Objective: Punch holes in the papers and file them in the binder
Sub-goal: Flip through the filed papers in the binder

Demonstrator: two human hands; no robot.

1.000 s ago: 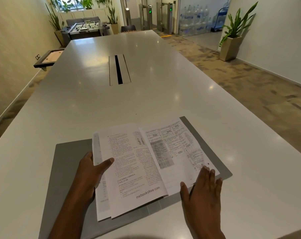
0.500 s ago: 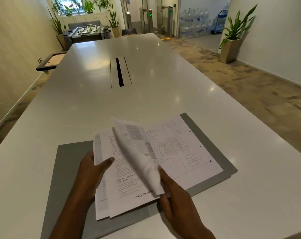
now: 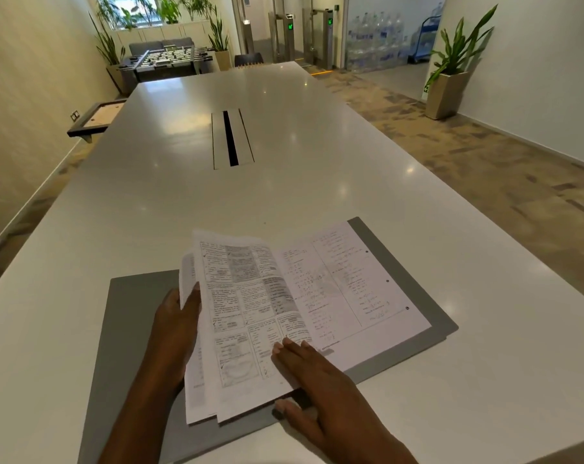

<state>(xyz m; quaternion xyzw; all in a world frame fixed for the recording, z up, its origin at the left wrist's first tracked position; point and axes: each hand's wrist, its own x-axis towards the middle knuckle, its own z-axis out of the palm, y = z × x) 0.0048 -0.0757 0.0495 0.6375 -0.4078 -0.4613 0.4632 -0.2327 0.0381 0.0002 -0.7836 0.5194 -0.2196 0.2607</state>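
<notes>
A grey binder [image 3: 133, 329] lies open and flat on the white table [image 3: 317, 162] in front of me. Printed papers sit in it. The right-hand stack [image 3: 350, 296] lies flat, with punched holes along its right edge. My left hand [image 3: 173, 329] grips the left edge of the turned sheets, thumb on top. A printed sheet [image 3: 243, 313] rests on that left pile, its lower corner pinched in my right hand [image 3: 314, 383], fingers on top and thumb beneath. No hole punch is in view.
A cable slot [image 3: 231, 139] is set into the table's middle. A framed board [image 3: 92, 120] juts from the left wall. A potted plant [image 3: 451, 82] stands on the floor at right. A foosball table [image 3: 170, 60] stands beyond the far end.
My right hand left the right page, lifted a sheet and swept it leftward onto the left pile. The left hand stayed on the left edge.
</notes>
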